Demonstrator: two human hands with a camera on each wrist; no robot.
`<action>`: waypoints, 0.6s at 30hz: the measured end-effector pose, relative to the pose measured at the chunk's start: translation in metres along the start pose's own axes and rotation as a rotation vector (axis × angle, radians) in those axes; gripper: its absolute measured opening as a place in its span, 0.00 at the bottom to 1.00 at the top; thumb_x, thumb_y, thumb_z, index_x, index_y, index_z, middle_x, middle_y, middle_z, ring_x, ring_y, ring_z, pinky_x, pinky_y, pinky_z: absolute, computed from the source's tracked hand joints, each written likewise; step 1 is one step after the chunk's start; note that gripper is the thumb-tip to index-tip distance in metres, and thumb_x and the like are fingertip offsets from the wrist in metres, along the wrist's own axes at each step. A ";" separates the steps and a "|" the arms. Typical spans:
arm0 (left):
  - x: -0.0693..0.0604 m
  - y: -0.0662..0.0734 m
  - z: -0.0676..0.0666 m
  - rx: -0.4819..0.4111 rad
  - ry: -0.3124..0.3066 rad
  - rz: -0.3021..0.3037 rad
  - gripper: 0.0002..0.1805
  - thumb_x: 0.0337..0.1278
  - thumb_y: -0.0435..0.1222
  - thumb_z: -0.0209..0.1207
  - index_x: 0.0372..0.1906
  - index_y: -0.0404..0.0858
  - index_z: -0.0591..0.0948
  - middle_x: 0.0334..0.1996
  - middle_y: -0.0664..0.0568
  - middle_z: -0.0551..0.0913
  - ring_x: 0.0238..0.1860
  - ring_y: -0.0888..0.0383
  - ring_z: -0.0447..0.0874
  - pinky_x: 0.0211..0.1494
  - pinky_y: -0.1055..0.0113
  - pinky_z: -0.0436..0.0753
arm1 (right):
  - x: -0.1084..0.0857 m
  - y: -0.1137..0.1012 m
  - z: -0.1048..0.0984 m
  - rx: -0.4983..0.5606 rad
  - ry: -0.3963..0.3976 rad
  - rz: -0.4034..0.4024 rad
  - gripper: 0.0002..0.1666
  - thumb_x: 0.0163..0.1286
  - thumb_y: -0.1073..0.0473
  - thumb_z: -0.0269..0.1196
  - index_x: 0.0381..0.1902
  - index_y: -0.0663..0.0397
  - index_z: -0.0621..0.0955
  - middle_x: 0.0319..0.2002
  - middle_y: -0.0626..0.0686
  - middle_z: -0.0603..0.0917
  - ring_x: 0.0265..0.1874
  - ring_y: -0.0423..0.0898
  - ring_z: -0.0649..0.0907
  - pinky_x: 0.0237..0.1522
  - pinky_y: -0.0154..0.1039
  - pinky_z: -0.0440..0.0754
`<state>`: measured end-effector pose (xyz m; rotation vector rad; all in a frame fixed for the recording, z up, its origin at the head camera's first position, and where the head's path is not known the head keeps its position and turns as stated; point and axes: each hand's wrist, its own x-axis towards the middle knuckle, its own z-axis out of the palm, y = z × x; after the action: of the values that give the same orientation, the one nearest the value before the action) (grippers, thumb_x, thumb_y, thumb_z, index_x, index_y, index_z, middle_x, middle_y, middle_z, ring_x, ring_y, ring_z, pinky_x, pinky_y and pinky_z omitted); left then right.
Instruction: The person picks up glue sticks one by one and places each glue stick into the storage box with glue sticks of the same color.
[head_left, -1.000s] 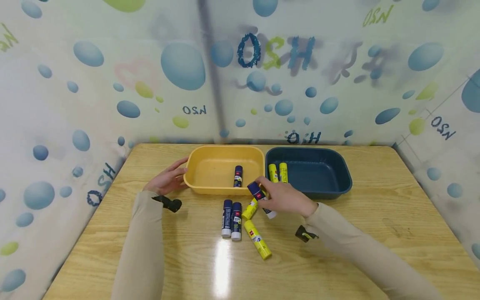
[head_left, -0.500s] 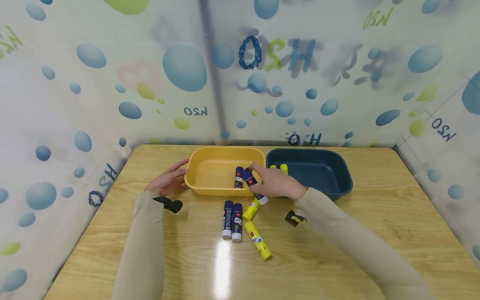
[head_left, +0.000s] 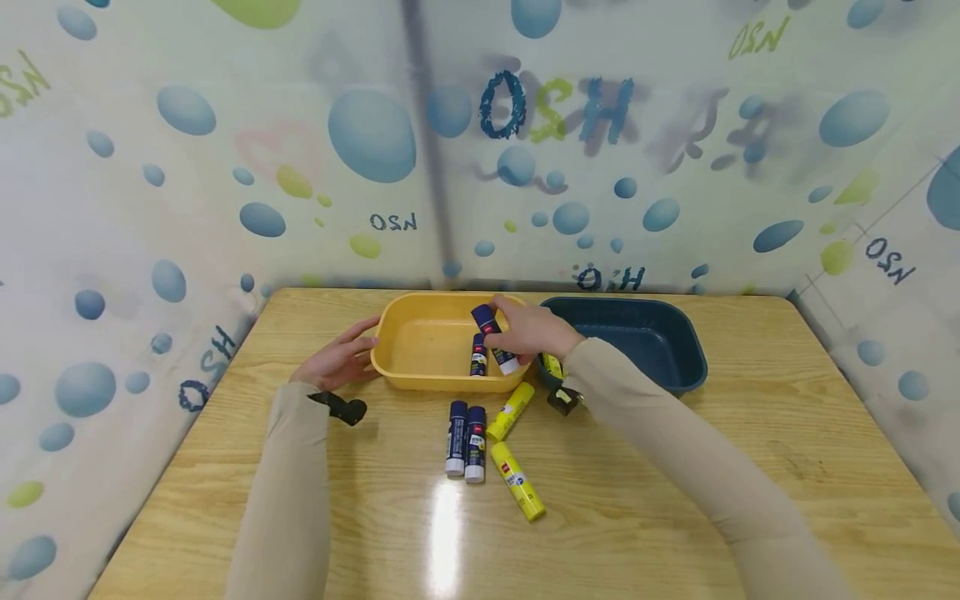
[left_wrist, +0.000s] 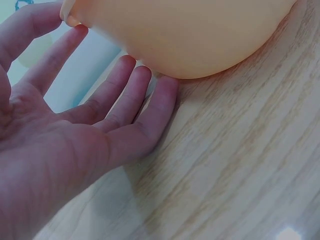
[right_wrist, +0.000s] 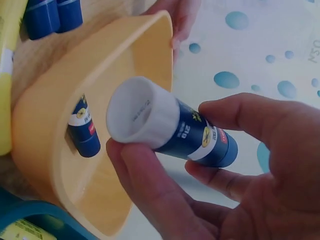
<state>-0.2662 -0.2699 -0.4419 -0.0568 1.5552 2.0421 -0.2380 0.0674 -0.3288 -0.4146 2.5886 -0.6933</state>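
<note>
My right hand [head_left: 536, 329] holds a dark blue glue stick [head_left: 495, 339] with a white end, tilted, over the right part of the yellow basin [head_left: 420, 382]. In the right wrist view the thumb and fingers grip the glue stick [right_wrist: 187, 125] around its sides, white end towards the camera. Another blue glue stick [head_left: 478, 356] lies inside that basin. At the basin's left end, my left hand [head_left: 341, 354] touches the outside wall and rim with its fingertips. The left wrist view shows those fingers [left_wrist: 137, 92] loosely bent against the basin [left_wrist: 195, 45].
Two blue glue sticks [head_left: 466, 442] lie side by side in front of the yellow basin. Beside them are two yellow glue sticks, one angled [head_left: 511, 412] and one nearer [head_left: 517, 482]. A dark blue basin [head_left: 697, 367] stands at right, with yellow glue [head_left: 552, 365] partly hidden by my wrist.
My right hand has carried the blue glue stick left and away from me, from in front of the basins to over the yellow basin. My left hand has stayed at the basin's end.
</note>
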 end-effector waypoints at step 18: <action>0.001 -0.002 -0.002 0.032 0.000 0.019 0.32 0.77 0.34 0.43 0.78 0.48 0.46 0.72 0.44 0.51 0.61 0.53 0.66 0.55 0.57 0.73 | 0.049 0.003 -0.005 0.166 -0.015 0.152 0.32 0.70 0.52 0.60 0.66 0.55 0.64 0.48 0.62 0.78 0.33 0.51 0.84 0.36 0.42 0.84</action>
<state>-0.2669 -0.2708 -0.4447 -0.0302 1.5938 2.0311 -0.2831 0.0535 -0.3421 -0.1683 2.4928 -0.8384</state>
